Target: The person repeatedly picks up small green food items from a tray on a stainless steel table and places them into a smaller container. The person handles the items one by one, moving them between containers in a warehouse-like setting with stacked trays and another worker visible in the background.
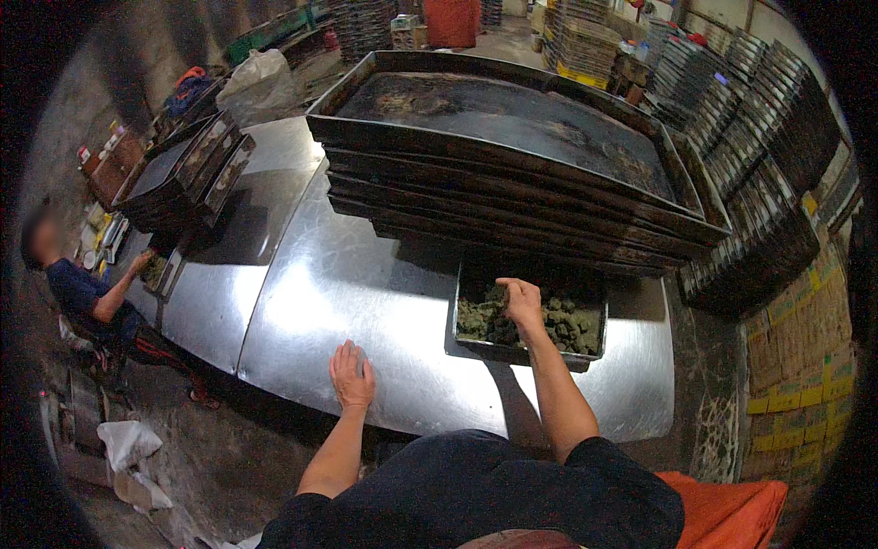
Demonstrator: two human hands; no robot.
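Observation:
My left hand (351,374) lies flat, fingers apart, on the shiny steel table (366,274) near its front edge, holding nothing. My right hand (522,302) reaches into a small dark metal tray (466,346) filled with greenish-grey lumps (572,327), its fingers curled down among the lumps at the tray's middle. I cannot make out whether a lump is gripped. The tray sits partly under a tall stack of large dark baking trays (512,174).
A smaller stack of dark trays (183,174) stands at the table's far left. Another person (87,293) in a blue shirt sits at the left. Tall stacks of trays (759,183) line the right, yellow cartons (800,384) below them. An orange cloth (732,512) lies lower right.

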